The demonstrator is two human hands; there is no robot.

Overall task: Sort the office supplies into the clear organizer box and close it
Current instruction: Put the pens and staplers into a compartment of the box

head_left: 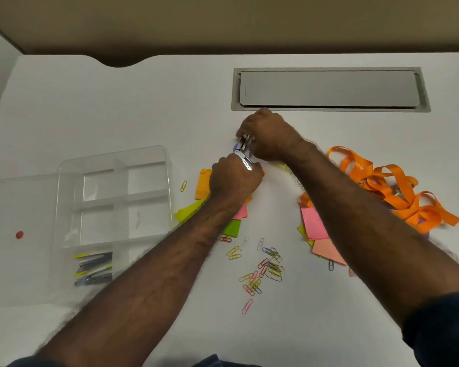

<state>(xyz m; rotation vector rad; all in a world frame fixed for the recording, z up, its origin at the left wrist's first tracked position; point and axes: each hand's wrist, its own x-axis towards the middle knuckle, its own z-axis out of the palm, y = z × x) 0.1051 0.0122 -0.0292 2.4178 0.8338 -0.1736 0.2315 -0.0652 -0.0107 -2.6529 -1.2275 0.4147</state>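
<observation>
Metal stapler [244,154], left hand [233,178] and right hand [269,136] grip closed round it

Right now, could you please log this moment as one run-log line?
left hand: grips metal clips | right hand: grips same clips | organizer box: open, staplers in near compartment | paper clips: loose on table

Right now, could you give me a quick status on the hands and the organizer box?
Left hand and right hand both grip metal staplers. Organizer box open, mostly unfilled. Paper clips, sticky notes still loose.
</observation>
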